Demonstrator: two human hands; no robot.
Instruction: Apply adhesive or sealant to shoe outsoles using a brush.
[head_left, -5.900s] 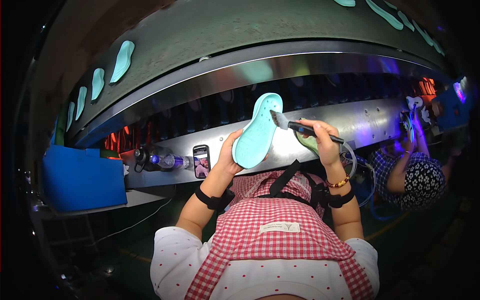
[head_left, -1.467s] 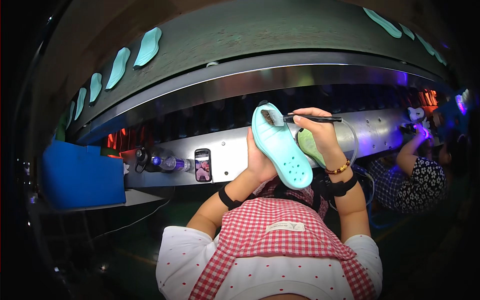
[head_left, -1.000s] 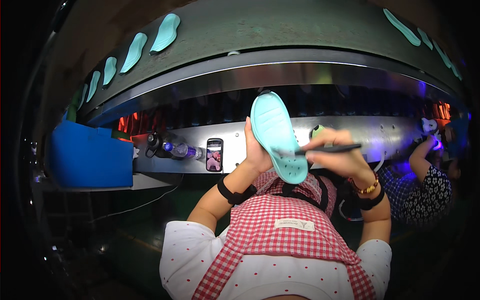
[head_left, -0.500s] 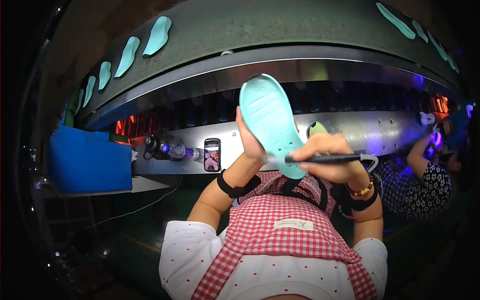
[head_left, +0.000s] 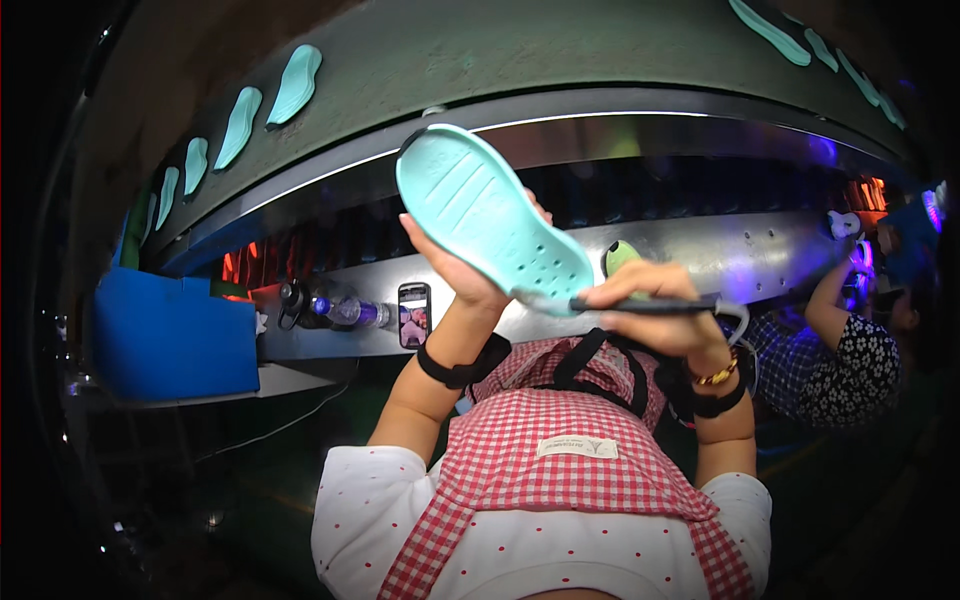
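Observation:
My left hand (head_left: 458, 270) supports a turquoise shoe sole (head_left: 480, 210) from below. Its fingers show past both edges. The sole is tilted, with its broad ridged end up and to the left and its end with small holes toward my right hand. My right hand (head_left: 655, 305) grips a tool with a black handle (head_left: 670, 307). A pale hook-like piece sits at the handle's back end. The tool's other end is at the lower edge of the sole, near the holes; it is blurred, so its kind is unclear.
More turquoise soles (head_left: 297, 88) lie on the conveyor belt (head_left: 540, 55) ahead. A metal ledge holds a bottle (head_left: 350, 310), a phone (head_left: 414, 316) and a light-green piece (head_left: 622, 257). A blue box (head_left: 175, 335) stands left. Another person (head_left: 850, 370) works at right.
The sole has swung left, its ridged end lower and further left than before. My left hand has shifted left with it. The tool's front end remains near the holed end.

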